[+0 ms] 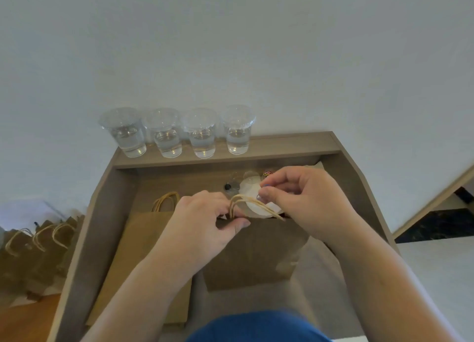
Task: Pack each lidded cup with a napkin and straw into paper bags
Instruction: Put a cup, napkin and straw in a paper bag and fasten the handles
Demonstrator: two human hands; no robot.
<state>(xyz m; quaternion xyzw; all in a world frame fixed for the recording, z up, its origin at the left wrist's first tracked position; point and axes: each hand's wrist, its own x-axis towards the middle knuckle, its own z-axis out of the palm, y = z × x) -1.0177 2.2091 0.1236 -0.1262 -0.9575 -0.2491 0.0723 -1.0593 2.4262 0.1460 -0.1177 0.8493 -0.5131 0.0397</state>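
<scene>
Left hand (205,221), right hand (305,198) pinching paper bag (256,254)

The wooden desk (354,187) carried four lidded cups (168,134) in a row along its raised back ledge (295,142), at twelve o'clock; a flat paper bag (133,252) lay at eight o'clock.

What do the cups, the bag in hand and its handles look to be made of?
The cups: clear glossy plastic, seemingly; see-through, with bright glints. The bag: brown matte paper, softly creased. The handles: pale twisted cord, probably paper twine; blur leaves it open.
</scene>
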